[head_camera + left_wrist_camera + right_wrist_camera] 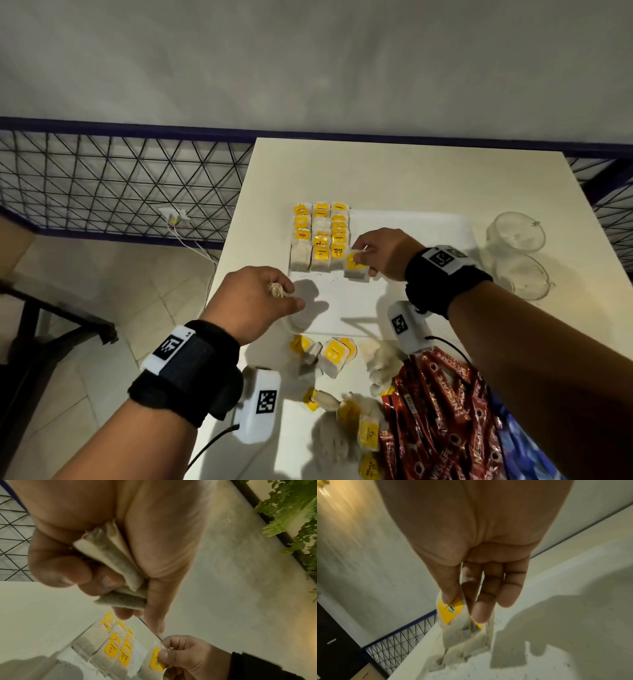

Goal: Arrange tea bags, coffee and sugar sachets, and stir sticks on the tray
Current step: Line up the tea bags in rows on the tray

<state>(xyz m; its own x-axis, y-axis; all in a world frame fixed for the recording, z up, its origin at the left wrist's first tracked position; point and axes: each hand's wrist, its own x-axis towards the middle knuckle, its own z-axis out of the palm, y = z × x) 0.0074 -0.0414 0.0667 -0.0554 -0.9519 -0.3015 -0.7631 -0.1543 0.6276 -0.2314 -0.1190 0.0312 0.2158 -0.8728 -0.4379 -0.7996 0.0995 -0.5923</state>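
Note:
A white tray lies on the table, with three columns of yellow-tagged tea bags laid along its left side. My right hand pinches a tea bag by its yellow tag at the foot of a fourth column; the right wrist view shows thumb and fingers on that tea bag. My left hand hovers over the tray's near-left corner and grips a bundle of tea bags in its curled fingers. Loose tea bags and red coffee sachets lie nearer to me.
Two clear glass cups stand right of the tray. The table's left edge drops to a tiled floor with a wire fence behind it. A blue patterned packet lies by the coffee sachets.

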